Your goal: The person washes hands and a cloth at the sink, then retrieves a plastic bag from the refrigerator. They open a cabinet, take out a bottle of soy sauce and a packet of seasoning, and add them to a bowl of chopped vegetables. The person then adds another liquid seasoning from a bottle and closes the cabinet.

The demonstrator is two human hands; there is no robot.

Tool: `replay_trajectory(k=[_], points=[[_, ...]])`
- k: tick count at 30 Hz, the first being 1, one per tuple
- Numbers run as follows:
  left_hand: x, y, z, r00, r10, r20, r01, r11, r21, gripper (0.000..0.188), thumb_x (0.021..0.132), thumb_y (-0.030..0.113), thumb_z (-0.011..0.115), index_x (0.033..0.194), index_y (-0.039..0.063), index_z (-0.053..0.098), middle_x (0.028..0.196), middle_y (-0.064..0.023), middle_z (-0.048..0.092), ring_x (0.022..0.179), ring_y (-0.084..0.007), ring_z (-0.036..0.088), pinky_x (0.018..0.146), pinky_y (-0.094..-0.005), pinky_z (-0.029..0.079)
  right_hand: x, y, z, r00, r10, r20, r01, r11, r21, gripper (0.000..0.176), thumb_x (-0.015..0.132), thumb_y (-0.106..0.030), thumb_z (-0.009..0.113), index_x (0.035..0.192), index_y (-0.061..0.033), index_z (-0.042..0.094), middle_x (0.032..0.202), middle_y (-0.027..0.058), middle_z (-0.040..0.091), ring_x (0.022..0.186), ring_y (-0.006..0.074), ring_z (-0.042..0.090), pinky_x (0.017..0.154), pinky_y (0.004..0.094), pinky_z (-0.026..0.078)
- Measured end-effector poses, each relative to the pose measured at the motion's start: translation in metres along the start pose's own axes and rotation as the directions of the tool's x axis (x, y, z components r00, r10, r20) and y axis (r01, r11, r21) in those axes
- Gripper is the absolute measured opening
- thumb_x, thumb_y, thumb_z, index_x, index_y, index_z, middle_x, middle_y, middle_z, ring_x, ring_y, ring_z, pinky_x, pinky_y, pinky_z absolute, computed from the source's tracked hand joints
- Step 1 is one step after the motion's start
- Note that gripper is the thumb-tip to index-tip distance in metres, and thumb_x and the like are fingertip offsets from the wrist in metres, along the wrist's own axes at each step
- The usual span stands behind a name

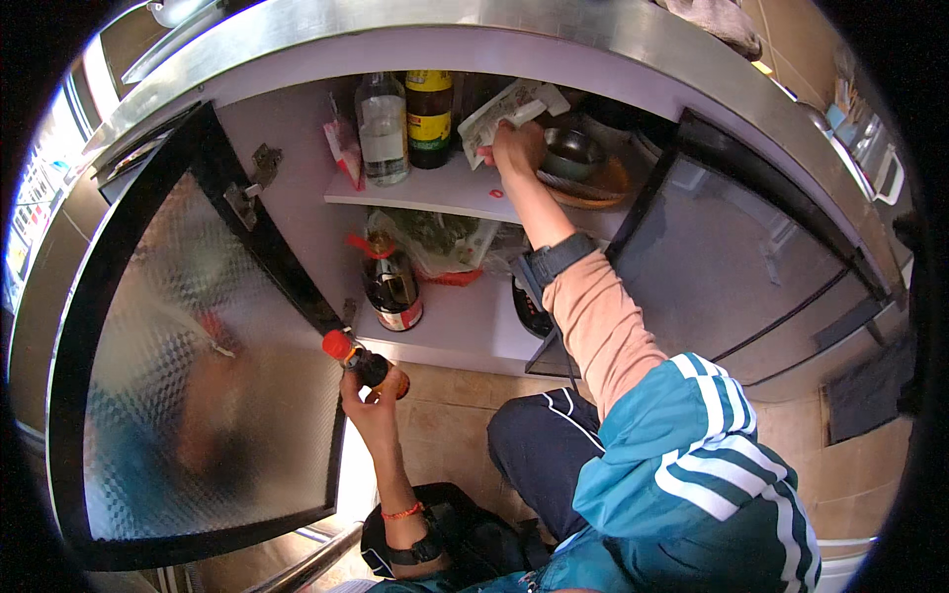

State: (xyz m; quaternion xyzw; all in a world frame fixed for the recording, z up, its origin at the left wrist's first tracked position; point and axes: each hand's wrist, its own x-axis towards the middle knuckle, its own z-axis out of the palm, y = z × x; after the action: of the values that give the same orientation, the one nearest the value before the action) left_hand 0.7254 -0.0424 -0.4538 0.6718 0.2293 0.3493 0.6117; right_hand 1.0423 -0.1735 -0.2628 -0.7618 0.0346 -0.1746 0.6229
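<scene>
My left hand [368, 404] grips a small dark bottle with a red cap [371, 368], held tilted in front of the open cabinet. Inside, at the upper shelf [437, 199], my right hand [519, 152] holds a whitish packet [480, 130] by its near side; part of my fingers is hidden behind the hand. Left of that packet stand a dark bottle with a yellow label [429, 122] and a clear bottle [383, 141]. A metal bowl [572, 153] sits just right of my right hand. Below my wrist, a small red ring-shaped piece [496, 193] lies on the shelf.
A large dark sauce bottle [391, 290] and plastic bags [437, 241] occupy the lower shelf, with a black object [528, 307] partly behind my arm. Glass doors stand open at left [207, 356] and right [726, 252]. The metal countertop edge [474, 16] arches above.
</scene>
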Motion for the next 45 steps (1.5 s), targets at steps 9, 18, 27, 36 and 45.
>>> replay_trajectory(k=[9, 18, 27, 36, 45], points=[[-0.005, 0.011, -0.008, 1.000, 0.003, -0.008, -0.003, 1.000, 0.025, 0.035, 0.082, 0.009, 0.079, 0.112, -0.001, 0.064, 0.106, -0.0071, 0.060, 0.095, -0.0156, 0.063, 0.072, -0.0275, 0.057, 0.070, -0.016, 0.023, 0.783, -0.616, -0.086, 0.335, 0.535, -0.776, 0.028, 0.091, -0.026, 0.066, 0.107, -0.0039, 0.070, 0.102, 0.0186, 0.070, 0.095, 0.0345, 0.068, 0.076, 0.0473, 0.055], [-0.016, 0.033, -0.020, 0.999, 0.009, -0.039, -0.004, 0.992, 0.128, 0.033, 0.076, 0.008, 0.080, 0.105, 0.002, 0.065, 0.106, -0.0054, 0.057, 0.094, -0.0159, 0.060, 0.068, -0.0264, 0.049, 0.116, -0.005, 0.038, 0.878, -0.462, 0.127, 0.390, 0.535, -0.750, 0.042, 0.089, -0.027, 0.066, 0.124, -0.0036, 0.062, 0.124, 0.0205, 0.062, 0.116, 0.0365, 0.058, 0.092, 0.0459, 0.050], [-0.012, 0.017, -0.034, 0.994, 0.021, -0.103, -0.009, 0.993, 0.116, 0.038, 0.075, 0.011, 0.084, 0.106, 0.003, 0.063, 0.102, -0.0043, 0.054, 0.091, -0.0151, 0.059, 0.069, -0.0262, 0.049, 0.139, 0.030, 0.062, 0.833, -0.459, 0.308, 0.552, 0.657, -0.514, 0.061, 0.088, -0.028, 0.066, 0.140, -0.0023, 0.051, 0.142, 0.0220, 0.051, 0.132, 0.0375, 0.047, 0.105, 0.0424, 0.043], [-0.021, 0.020, -0.041, 0.996, 0.011, -0.091, 0.002, 0.990, 0.141, 0.038, 0.076, 0.011, 0.083, 0.106, 0.002, 0.062, 0.104, -0.0049, 0.055, 0.092, -0.0156, 0.059, 0.069, -0.0268, 0.048, 0.145, 0.034, 0.071, 0.907, -0.007, 0.422, 0.113, 0.967, -0.227, 0.100, 0.075, -0.036, 0.082, 0.150, 0.0050, 0.030, 0.155, 0.0234, 0.036, 0.145, 0.0342, 0.032, 0.113, 0.0443, 0.035], [-0.012, 0.012, -0.040, 0.994, 0.019, -0.112, -0.003, 0.990, 0.144, 0.035, 0.077, 0.012, 0.082, 0.105, 0.001, 0.064, 0.106, -0.0065, 0.057, 0.096, -0.0170, 0.060, 0.072, -0.0283, 0.050, 0.030, 0.003, -0.003, 0.996, -0.084, 0.035, 0.070, 0.951, 0.302, 0.074, 0.083, -0.031, 0.075, 0.139, 0.0076, 0.045, 0.140, 0.0213, 0.053, 0.126, 0.0348, 0.054, 0.105, 0.0471, 0.043]])
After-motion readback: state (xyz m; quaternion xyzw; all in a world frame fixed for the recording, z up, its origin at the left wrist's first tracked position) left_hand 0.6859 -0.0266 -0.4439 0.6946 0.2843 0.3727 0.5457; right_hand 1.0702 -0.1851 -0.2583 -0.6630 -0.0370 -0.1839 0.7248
